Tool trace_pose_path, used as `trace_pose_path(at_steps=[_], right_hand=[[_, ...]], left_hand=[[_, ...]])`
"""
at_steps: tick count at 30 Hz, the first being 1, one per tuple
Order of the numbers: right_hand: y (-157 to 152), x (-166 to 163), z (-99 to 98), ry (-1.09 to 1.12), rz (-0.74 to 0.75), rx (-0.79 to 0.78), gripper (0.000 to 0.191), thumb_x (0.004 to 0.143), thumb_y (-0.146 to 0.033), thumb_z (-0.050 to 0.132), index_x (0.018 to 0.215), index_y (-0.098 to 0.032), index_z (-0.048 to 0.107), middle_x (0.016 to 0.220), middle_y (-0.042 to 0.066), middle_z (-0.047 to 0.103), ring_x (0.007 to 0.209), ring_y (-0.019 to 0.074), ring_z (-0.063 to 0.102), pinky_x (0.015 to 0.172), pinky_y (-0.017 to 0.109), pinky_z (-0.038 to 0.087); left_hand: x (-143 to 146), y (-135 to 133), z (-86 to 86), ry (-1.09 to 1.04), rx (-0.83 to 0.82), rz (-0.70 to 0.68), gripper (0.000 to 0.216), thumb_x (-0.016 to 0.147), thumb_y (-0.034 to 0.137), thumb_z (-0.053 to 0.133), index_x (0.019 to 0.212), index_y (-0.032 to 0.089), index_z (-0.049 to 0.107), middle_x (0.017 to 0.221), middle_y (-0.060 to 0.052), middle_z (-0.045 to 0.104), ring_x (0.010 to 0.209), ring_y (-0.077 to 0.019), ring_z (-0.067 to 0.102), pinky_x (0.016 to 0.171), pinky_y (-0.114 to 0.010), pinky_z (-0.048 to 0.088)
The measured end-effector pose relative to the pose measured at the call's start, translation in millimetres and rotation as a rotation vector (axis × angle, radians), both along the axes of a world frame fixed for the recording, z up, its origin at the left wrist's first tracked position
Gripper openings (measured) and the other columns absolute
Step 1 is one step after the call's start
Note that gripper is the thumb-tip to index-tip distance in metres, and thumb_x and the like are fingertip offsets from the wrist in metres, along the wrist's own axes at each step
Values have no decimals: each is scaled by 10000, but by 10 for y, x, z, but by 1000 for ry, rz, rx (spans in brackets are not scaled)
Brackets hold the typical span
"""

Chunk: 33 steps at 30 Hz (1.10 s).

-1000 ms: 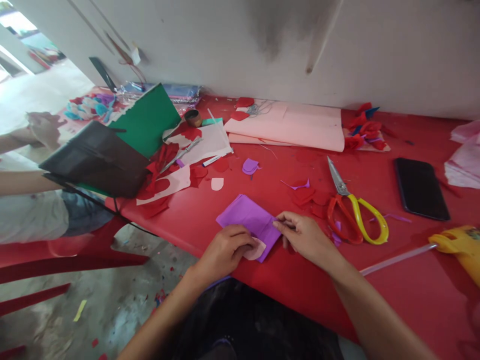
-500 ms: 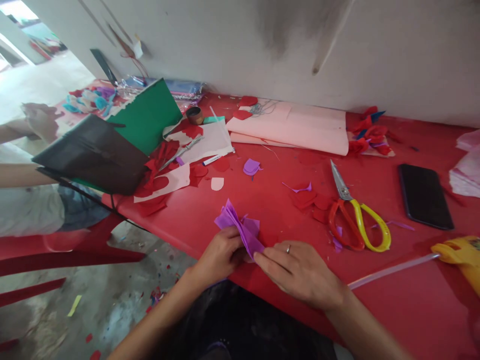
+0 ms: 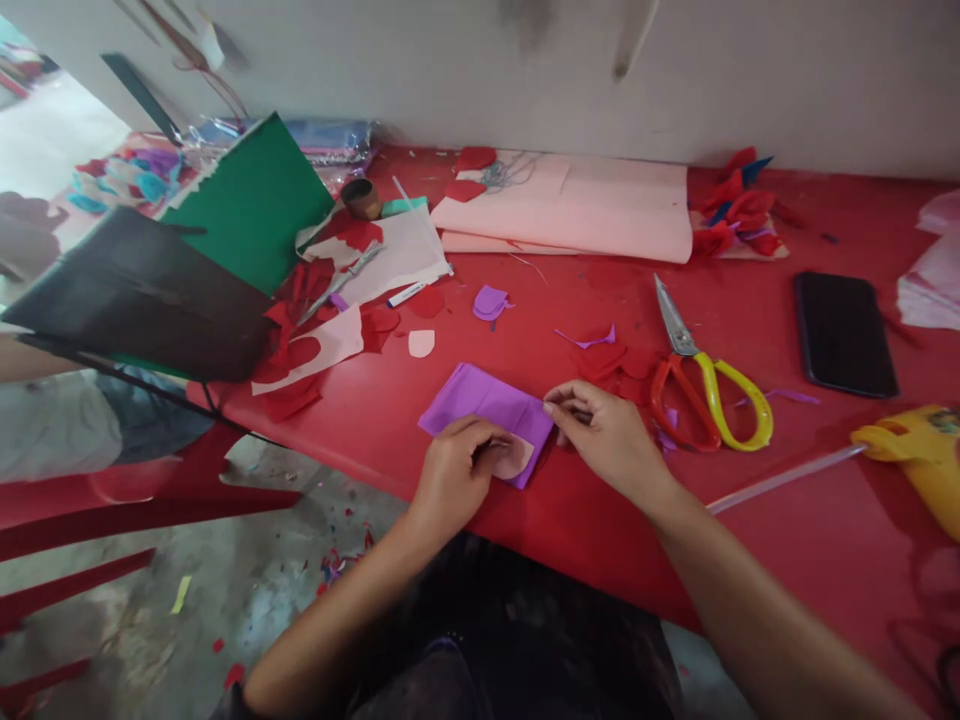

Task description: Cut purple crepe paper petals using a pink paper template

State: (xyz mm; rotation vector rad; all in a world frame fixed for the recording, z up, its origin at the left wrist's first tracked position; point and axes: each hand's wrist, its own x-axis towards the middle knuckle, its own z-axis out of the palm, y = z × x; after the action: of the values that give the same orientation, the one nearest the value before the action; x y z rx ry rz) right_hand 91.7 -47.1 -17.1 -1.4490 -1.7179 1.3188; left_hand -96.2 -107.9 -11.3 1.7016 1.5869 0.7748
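Observation:
A folded stack of purple paper (image 3: 480, 395) lies near the front edge of the red table. On its lower right corner rests a pale pink rounded paper piece (image 3: 516, 460). My left hand (image 3: 459, 465) pinches that pink piece against the purple stack, fingers closed. My right hand (image 3: 600, 428) has thumb and forefinger closed on the stack's right corner. Red-and-yellow-handled scissors (image 3: 694, 385) lie to the right of my right hand, blades pointing away. Beyond the stack sit small cut purple petal pieces (image 3: 491, 302) and another pale pink piece (image 3: 421, 344).
A black phone (image 3: 846, 333) and a yellow glue gun (image 3: 911, 450) with a clear stick lie to the right. Pink sheets (image 3: 600, 215) lie along the wall. Red scraps, a pen (image 3: 407, 294) and a dark-and-green board (image 3: 247, 215) are left. Another person sits behind the board.
The purple paper, held up and bunched before, now lies flat on the table. The pink piece has come into view under my left hand. My right hand has moved to the stack's right corner.

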Motion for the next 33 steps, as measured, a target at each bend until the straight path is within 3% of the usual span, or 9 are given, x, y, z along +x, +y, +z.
trace_pose_path(at_steps=[18, 33], right_hand=[[-4, -18, -19, -3, -15, 0, 125, 850, -308, 567, 917, -209, 602, 675, -20, 648, 505, 122, 591, 553, 265, 455], [-11, -14, -25, 1, -22, 20, 147, 842, -296, 573, 954, -208, 610, 690, -16, 652, 487, 114, 568, 535, 265, 436]], left_hand=[[-36, -11, -74, 23, 39, -78, 166, 805, 102, 620, 926, 196, 685, 881, -23, 653, 833, -150, 608, 772, -285, 490], [94, -20, -95, 66, 43, 75, 98, 837, 156, 603, 876, 187, 688, 835, -22, 660, 749, -144, 583, 749, -283, 464]])
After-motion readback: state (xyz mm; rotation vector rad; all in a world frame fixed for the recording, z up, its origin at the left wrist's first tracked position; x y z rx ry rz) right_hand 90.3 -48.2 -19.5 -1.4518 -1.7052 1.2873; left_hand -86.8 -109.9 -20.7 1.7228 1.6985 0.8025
